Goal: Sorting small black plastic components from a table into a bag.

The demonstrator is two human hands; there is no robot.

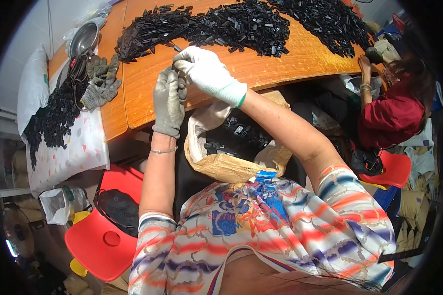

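My left hand (169, 102), in a grey glove, is raised at the table's near edge with its fingers closed together. My right hand (205, 72), in a white glove with a green cuff edge, meets it fingertip to fingertip in a pinch. Something dark shows between the fingers, too small and covered to name. Just beyond the hands, a long heap of small black plastic pieces (206, 29) lies on the orange wooden table (147, 88). Below my wrists an open tan and white sack (221, 166) sits at my lap, with black pieces (238, 130) inside.
Grey work gloves (101, 81) and a metal bowl (83, 39) lie at the left, near another black pile (56, 118). Red chairs (101, 241) stand on both sides. At the right sits a person in a dark red top (394, 118), one hand at a second heap (325, 24).
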